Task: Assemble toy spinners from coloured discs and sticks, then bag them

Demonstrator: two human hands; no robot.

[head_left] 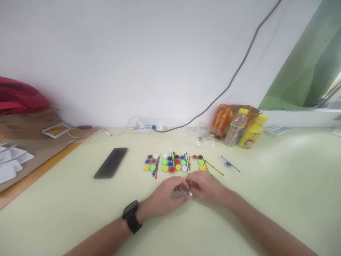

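Note:
My left hand and my right hand meet low over the pale table, fingertips pinched together around a small white piece. Just beyond them lies a cluster of small coloured round caps mixed with thin coloured sticks. A red and a green stick lie to the right of the cluster. A blue stick with a blue cap lies apart, further right. A black watch sits on my left wrist.
A black phone lies left of the caps. At the wall are a white power strip with a grey cable, two yellow bottles, an orange bag and clear plastic wrap. Cardboard and papers sit at the left.

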